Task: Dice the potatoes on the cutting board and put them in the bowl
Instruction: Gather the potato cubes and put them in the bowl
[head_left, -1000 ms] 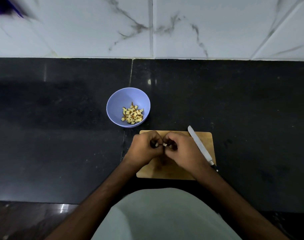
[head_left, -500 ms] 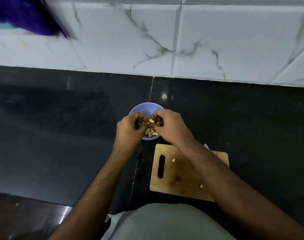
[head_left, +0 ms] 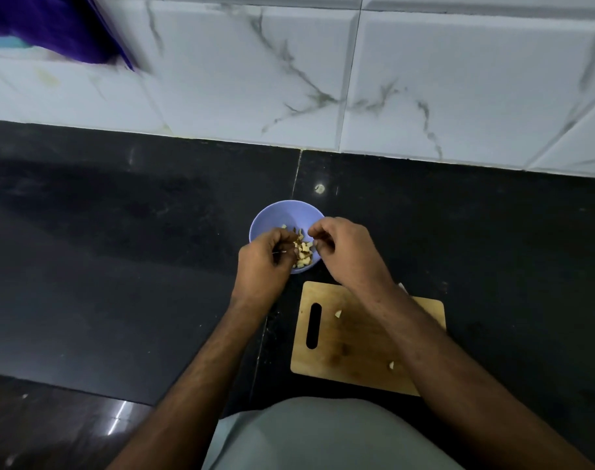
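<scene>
Nearest the body, the wooden cutting board lies on the black worktop, slot handle to the left. Two stray potato bits are left on it: one near the top by the slot, one near the bottom edge, just beside the right forearm. A pale tip peeks out behind the right wrist, prob. a knife, but too little shows to be sure.

Further out, both hands hang over the lilac bowl, which sits just beyond the board's top-left corner. Left hand: fingers curled in, tips bunched over the bowl's near-left rim; whether they pinch any cubes I cannot tell. Right hand: fingers likewise curled, tips drawn together above the right rim, nothing visible between them. The diced potato is piled in the bowl between the two hands.

Judgement: drop-off is nearly done, w/ only the two strays left to collect.

Risks: bits sticking to damp fingers may fall on the worktop as the hands withdraw; a wrist could knock the light bowl; the right forearm, sweeping back, could brush the lower stray off the board or catch the half-hidden blade.

Beyond, a marbled tile wall; a blurred purple thing top left.
</scene>
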A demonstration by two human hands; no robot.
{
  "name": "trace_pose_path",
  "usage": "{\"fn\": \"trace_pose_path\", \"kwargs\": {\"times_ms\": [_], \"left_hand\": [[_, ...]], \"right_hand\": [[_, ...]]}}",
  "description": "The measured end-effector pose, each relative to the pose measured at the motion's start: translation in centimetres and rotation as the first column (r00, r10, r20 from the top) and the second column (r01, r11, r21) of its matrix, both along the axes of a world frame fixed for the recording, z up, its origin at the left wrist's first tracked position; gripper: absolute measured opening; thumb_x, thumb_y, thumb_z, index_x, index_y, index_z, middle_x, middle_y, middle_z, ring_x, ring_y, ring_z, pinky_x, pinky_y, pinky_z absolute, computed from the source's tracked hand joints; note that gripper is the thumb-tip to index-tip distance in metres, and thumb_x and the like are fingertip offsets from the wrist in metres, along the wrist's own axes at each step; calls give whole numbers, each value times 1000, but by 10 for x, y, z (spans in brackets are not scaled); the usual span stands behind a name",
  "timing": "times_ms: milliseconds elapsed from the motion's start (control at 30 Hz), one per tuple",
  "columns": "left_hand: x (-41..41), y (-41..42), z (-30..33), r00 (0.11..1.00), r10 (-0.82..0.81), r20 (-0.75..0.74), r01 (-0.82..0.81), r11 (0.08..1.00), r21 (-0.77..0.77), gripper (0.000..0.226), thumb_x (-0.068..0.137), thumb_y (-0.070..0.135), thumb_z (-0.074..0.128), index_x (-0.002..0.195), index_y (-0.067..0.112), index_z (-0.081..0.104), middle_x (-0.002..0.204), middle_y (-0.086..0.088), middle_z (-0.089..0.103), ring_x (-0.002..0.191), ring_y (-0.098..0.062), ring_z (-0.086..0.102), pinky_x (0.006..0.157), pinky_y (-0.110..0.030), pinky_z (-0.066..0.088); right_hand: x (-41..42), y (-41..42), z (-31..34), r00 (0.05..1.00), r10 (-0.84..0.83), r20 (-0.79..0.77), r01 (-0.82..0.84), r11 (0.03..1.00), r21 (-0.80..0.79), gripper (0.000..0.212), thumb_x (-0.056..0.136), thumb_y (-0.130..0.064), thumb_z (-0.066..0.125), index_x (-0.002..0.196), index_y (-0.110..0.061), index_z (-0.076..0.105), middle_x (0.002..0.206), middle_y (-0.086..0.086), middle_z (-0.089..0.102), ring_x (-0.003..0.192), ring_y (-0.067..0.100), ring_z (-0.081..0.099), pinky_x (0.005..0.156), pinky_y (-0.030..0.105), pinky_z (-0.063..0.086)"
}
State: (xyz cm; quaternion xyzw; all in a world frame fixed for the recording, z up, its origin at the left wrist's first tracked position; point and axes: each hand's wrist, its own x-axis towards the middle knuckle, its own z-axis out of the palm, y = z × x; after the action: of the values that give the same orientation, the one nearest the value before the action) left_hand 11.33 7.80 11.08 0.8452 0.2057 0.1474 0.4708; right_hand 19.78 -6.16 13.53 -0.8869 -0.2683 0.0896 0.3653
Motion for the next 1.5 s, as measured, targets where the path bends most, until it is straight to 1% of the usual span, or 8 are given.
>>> {"fn": "trace_pose_path", "kwargs": {"times_ms": [167, 333, 500, 733, 900, 1133, 1400, 1500], "left_hand": [[-12, -26, -7, 993, -93, -76, 90, 995, -37, 16, 88, 7, 73, 100, 16, 72, 89, 11, 73, 84, 6, 67, 72, -6, 48], [-23, -50, -31, 927, -254, -276, 262, 965, -8, 15, 84, 10, 74, 96, 17, 70, 89, 7, 70, 83, -5, 65, 77, -28, 56], [-19, -52, -36, 903, -283, -322, 297, 955, -5, 16, 84, 7, 72, 97, 17, 68, 89, 5, 69, 83, -8, 65, 79, -35, 56], [-19, -65, -38, 847, -401, -348, 412, 910, -46, 26, 86, 4, 72, 109, 13, 69, 97, 2, 66, 75, -7, 62, 52, -15, 50], [-14, -90, -44, 682, -636, -362, 680, 734, -9, 36, 85, 15, 77, 119, 18, 65, 112, 4, 62, 98, -9, 60, 86, -21, 50], [-7, -128, -52, 475, -766, -433, 878, 440, 186, 30, 87, 38, 72, 113, 25, 64, 106, 7, 57, 94, -11, 54, 79, -32, 47], [-7, -131, -56, 490, -764, -420, 871, 450, 199, 16, 96, 25, 63, 109, 19, 69, 106, 3, 63, 93, -14, 58, 81, -37, 51], [-9, -120, -51, 565, -733, -379, 822, 539, 185, 12, 94, 20, 65, 104, 19, 70, 101, 4, 64, 89, -12, 59, 81, -37, 52]], "right_hand": [[-18, -30, -10, 976, 30, -217, -107, 929, -355, 24, 97, -16, 63, 120, -21, 66, 117, -1, 63, 103, 13, 63, 89, 31, 56], [-45, -42, -33, 974, 78, -213, -182, 828, -531, 25, 95, -11, 60, 117, -22, 63, 118, 0, 56, 97, 17, 60, 82, 31, 53], [-51, -53, -45, 986, 121, -111, -159, 877, -454, 27, 95, 1, 48, 117, -3, 63, 113, 16, 59, 101, 35, 60, 83, 43, 49], [-48, -83, -45, 982, -102, -161, 9, 868, -496, 19, 95, -19, 60, 113, -21, 66, 111, -1, 68, 97, 18, 65, 88, 34, 56], [-67, -140, -37, 926, -269, -264, 136, 892, -431, 21, 89, -14, 69, 96, -33, 65, 88, -13, 66, 83, 2, 63, 82, 26, 55], [-87, -165, -47, 901, -275, -335, 67, 852, -519, 18, 93, -15, 61, 110, -18, 67, 111, 3, 62, 100, 23, 64, 92, 36, 52], [-95, -165, -52, 909, -308, -280, 170, 888, -427, 15, 92, -12, 60, 105, -16, 66, 102, 5, 68, 95, 24, 65, 89, 43, 54], [-97, -161, -49, 915, -315, -252, 218, 912, -347, 17, 93, -12, 61, 106, -20, 68, 98, -1, 71, 92, 17, 66, 86, 36, 55]]}}
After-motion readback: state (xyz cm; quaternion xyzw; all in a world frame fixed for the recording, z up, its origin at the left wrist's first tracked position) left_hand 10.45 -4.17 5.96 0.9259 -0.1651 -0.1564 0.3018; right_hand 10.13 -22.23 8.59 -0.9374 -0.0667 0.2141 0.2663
